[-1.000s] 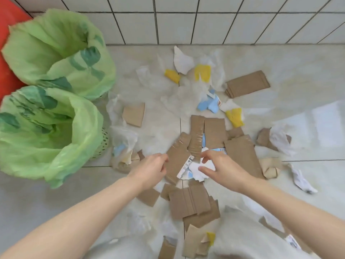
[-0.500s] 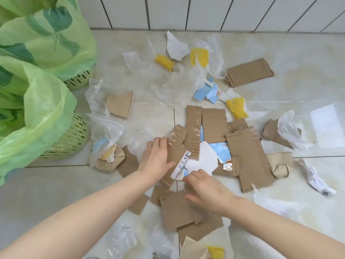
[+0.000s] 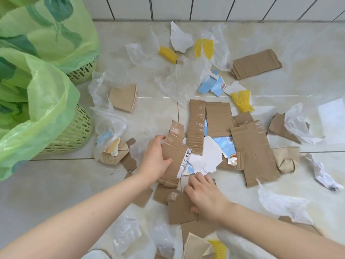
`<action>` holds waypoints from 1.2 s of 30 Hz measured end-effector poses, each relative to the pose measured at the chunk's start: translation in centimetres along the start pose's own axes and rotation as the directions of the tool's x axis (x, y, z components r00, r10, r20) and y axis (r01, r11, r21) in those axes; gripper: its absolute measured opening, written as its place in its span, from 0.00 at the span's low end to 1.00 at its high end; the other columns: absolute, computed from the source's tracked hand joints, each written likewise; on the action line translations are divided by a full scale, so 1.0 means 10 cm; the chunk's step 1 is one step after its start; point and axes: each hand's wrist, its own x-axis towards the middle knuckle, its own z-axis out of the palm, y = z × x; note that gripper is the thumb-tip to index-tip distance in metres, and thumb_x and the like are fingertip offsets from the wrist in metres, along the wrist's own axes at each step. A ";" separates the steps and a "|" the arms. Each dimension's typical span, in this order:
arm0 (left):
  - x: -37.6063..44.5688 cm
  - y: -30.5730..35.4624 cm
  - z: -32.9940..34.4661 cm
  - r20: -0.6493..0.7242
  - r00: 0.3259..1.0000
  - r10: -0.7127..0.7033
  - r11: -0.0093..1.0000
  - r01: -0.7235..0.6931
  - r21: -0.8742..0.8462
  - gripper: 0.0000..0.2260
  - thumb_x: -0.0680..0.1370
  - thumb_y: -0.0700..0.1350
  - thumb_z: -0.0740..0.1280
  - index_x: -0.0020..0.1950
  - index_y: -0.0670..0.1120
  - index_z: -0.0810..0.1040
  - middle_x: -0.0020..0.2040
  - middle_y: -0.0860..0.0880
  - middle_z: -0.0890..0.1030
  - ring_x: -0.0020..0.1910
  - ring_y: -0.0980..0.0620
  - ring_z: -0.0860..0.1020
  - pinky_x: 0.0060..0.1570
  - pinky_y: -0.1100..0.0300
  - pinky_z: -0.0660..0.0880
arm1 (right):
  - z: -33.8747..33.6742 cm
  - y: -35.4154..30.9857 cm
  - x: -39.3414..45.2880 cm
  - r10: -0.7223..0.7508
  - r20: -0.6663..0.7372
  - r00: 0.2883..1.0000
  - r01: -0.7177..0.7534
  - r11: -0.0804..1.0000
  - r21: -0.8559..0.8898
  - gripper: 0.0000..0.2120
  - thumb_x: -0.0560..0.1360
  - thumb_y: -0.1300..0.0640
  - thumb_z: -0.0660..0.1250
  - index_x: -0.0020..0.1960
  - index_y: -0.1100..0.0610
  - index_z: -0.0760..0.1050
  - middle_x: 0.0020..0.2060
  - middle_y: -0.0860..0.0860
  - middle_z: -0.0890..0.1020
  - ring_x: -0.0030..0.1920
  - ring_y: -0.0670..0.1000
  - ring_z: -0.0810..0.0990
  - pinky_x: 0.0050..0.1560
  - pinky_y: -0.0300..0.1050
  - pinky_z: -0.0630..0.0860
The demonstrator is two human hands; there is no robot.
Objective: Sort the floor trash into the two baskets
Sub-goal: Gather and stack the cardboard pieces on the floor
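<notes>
Left hand (image 3: 155, 158) clamps the taped cardboard strip (image 3: 174, 156); right hand (image 3: 204, 196) pinches a lower cardboard piece (image 3: 180, 211). White paper (image 3: 204, 157) beside the strip could easily get dragged along.

Both forearms reach forward, left hand (image 3: 155, 159) and right hand (image 3: 205, 196) palm-down, fingers (image 3: 194, 177) curled
</notes>
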 end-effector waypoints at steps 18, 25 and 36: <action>-0.22 0.00 -0.86 0.283 0.958 -0.038 0.951 0.122 -0.283 0.12 0.73 0.38 0.70 0.55 0.47 0.80 0.51 0.48 0.84 0.51 0.49 0.82 0.53 0.53 0.79 | -0.86 0.22 -0.09 0.061 -0.037 0.997 -0.037 0.882 0.469 0.09 0.77 0.52 0.64 0.49 0.58 0.68 0.42 0.53 0.77 0.42 0.53 0.73 0.40 0.45 0.66; -0.86 -0.24 -0.83 0.449 0.893 0.033 0.945 0.119 -0.306 0.14 0.71 0.34 0.69 0.56 0.44 0.80 0.53 0.48 0.84 0.54 0.50 0.82 0.56 0.56 0.78 | -0.49 0.13 -0.49 -0.054 0.041 0.998 0.034 0.922 0.387 0.13 0.73 0.56 0.65 0.37 0.50 0.61 0.35 0.47 0.70 0.40 0.51 0.70 0.41 0.47 0.66; -1.72 -0.56 0.05 0.710 0.683 -0.174 0.955 -0.058 0.289 0.07 0.66 0.43 0.71 0.41 0.50 0.77 0.36 0.53 0.79 0.35 0.51 0.80 0.31 0.60 0.75 | 0.05 0.03 -1.05 -0.003 0.088 0.996 -0.017 0.975 0.223 0.08 0.71 0.58 0.61 0.48 0.56 0.74 0.51 0.51 0.74 0.52 0.55 0.76 0.41 0.46 0.70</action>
